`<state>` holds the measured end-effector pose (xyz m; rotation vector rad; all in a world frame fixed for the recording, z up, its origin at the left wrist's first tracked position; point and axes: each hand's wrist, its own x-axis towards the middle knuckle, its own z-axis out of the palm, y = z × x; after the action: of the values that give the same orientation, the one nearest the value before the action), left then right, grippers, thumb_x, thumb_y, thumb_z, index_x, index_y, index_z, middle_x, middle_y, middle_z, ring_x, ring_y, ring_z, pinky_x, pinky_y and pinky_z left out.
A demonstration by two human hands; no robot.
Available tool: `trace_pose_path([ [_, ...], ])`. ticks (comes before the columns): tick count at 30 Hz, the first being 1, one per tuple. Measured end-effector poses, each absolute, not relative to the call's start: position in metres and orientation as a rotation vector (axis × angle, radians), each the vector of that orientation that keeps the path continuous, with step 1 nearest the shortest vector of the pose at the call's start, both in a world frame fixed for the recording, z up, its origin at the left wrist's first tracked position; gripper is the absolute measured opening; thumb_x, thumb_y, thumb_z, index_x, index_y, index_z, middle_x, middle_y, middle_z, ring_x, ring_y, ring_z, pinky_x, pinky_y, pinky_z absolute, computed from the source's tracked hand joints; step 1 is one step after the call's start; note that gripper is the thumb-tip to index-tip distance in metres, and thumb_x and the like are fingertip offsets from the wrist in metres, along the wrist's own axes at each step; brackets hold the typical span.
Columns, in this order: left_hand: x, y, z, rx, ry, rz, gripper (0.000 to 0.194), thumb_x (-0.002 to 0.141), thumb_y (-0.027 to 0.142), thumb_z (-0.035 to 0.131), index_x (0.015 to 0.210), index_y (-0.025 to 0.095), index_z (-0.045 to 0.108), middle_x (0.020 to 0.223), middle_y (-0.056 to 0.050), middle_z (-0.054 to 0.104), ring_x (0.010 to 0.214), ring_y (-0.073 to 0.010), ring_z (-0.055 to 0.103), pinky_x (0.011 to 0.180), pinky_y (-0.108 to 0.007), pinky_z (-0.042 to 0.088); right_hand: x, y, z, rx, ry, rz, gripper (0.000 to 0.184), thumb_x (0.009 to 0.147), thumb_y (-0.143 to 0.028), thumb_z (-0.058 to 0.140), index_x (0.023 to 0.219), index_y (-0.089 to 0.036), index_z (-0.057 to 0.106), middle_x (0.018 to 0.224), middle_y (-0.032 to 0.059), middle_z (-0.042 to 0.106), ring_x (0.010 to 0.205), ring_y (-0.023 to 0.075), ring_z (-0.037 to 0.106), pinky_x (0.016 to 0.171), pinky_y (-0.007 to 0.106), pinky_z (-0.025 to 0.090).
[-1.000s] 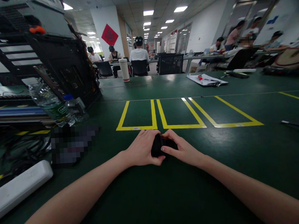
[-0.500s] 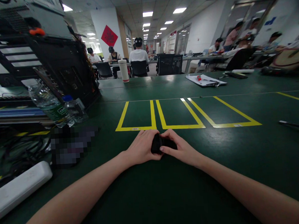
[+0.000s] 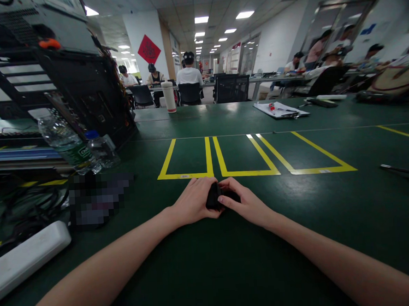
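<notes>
A small black object (image 3: 213,197) sits between my two hands, low over the green table (image 3: 211,268) or on it; I cannot tell which. Its exact kind is not clear, as the fingers cover much of it. From the left side, my left hand (image 3: 192,201) is closed around it, with the thumb along the near edge. My right hand (image 3: 248,203) curls round its right part, thumb and index finger pressed to it. Just beyond the hands, yellow tape outlines (image 3: 250,173) mark the tabletop.
At left stand a black computer frame (image 3: 83,98), a water bottle (image 3: 63,143) and a smaller blue-capped bottle (image 3: 102,150), with a white power strip (image 3: 31,258) nearer. A white cup (image 3: 169,97) and a clipboard (image 3: 281,110) lie farther back. Several people sit beyond.
</notes>
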<state>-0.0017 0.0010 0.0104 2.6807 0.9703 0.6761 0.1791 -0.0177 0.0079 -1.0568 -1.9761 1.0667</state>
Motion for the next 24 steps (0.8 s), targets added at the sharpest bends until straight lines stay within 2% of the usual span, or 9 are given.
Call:
trace_pose_path([
  [6,-0.0024,0.0026,0.0078,2.690,0.978,0.677,0.057,0.063,0.036,0.066,0.109,0.017,0.038,0.104,-0.007,0.053,0.096,-0.0226,0.050,0.086,-0.039,0.036,0.1818,-0.0155,0.0056,-0.944,-1.999,1.064,0.024,0.076,-0.027,0.056,0.098,-0.021,0.046,0.095,0.0025,0.051,0.090,0.0177,0.051,0.080,0.037,0.043],
  [11,-0.0015,0.0026,0.0079,2.692,0.974,0.681,0.056,0.064,0.036,0.065,0.109,0.017,0.038,0.103,-0.007,0.053,0.094,-0.0226,0.051,0.084,-0.038,0.038,0.1797,-0.0156,0.0049,-0.987,-1.956,1.054,0.017,0.080,-0.029,0.050,0.095,-0.022,0.047,0.093,0.0022,0.052,0.088,0.0169,0.052,0.079,0.036,0.044],
  [16,-0.0017,0.0027,0.0090,2.691,0.964,0.669,0.055,0.065,0.036,0.064,0.109,0.017,0.038,0.104,-0.007,0.053,0.096,-0.0229,0.051,0.085,-0.039,0.038,0.1784,-0.0167,0.0069,-1.046,-1.950,1.060,0.024,0.080,-0.030,0.051,0.102,-0.022,0.045,0.101,0.0038,0.051,0.095,0.0186,0.050,0.084,0.039,0.042],
  [24,-0.0037,0.0032,0.0081,2.707,0.968,0.671,0.057,0.063,0.035,0.066,0.108,0.016,0.038,0.104,-0.007,0.053,0.096,-0.0220,0.051,0.086,-0.038,0.038,0.1802,-0.0188,0.0086,-0.984,-2.028,0.977,0.022,0.077,-0.028,0.055,0.097,-0.022,0.047,0.095,0.0026,0.051,0.087,0.0180,0.050,0.078,0.036,0.043],
])
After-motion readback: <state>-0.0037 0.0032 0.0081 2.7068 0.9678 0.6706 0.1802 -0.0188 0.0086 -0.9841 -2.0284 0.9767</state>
